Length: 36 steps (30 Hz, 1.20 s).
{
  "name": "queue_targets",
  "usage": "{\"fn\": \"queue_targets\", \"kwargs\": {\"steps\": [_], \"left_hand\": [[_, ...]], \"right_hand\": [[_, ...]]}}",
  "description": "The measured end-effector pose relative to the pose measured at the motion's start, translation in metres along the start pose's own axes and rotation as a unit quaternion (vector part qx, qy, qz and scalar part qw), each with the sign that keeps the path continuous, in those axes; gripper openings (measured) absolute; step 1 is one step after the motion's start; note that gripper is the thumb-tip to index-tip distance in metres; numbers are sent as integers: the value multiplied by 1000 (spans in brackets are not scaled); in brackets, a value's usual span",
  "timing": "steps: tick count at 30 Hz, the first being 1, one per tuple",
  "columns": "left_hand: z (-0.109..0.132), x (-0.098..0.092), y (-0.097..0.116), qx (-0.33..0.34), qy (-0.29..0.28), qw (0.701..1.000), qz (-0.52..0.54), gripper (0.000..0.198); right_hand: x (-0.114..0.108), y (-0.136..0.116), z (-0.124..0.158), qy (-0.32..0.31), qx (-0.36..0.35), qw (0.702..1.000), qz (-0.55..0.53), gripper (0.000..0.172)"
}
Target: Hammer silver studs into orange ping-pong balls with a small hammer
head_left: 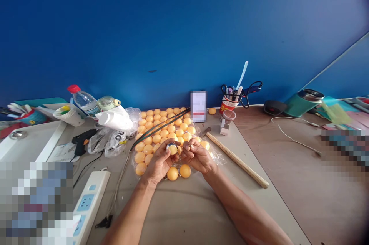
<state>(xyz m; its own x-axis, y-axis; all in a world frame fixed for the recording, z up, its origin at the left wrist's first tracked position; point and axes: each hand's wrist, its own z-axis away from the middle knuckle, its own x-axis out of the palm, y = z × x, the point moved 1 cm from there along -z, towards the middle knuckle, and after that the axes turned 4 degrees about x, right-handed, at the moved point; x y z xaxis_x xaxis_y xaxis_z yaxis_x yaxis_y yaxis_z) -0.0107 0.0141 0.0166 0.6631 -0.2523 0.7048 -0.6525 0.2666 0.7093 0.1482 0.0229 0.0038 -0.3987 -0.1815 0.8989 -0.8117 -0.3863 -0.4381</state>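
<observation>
My left hand (162, 159) is closed round a small round piece with a shiny rim and a yellow face (172, 149). Close beside it, my right hand (198, 156) is pinched, thumb against fingertips; whatever sits between them is too small to make out. Beneath and beyond both hands lies a clear plastic pack of orange ping-pong balls (157, 138), set in rows. Two loose balls (172, 173) (185, 171) rest on the table just below my hands. A dark strap (161, 126) runs slantwise across the pack.
To the right lies a hammer with a wooden handle (239, 160). Behind it stand a red cup of tools (230, 103) and a small clear cup (229, 115). At left are a power strip (90, 202), a black glue gun (82, 141) and a bottle (85, 101). A blue wall (178, 37) closes the back.
</observation>
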Motion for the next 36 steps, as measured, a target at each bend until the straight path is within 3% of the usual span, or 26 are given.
{"fn": "queue_targets", "kwargs": {"steps": [18,31,36], "left_hand": [[-1,0,0,-5,-9,1000,4,41],[0,4,1,-6,7,1000,5,48],[0,3,0,-1,7,1000,-10,41]], "right_hand": [[0,1,-1,21,15,1000,-3,22],[0,3,2,12,23,998,58,15],[8,2,3,16,16,996,87,13]]}}
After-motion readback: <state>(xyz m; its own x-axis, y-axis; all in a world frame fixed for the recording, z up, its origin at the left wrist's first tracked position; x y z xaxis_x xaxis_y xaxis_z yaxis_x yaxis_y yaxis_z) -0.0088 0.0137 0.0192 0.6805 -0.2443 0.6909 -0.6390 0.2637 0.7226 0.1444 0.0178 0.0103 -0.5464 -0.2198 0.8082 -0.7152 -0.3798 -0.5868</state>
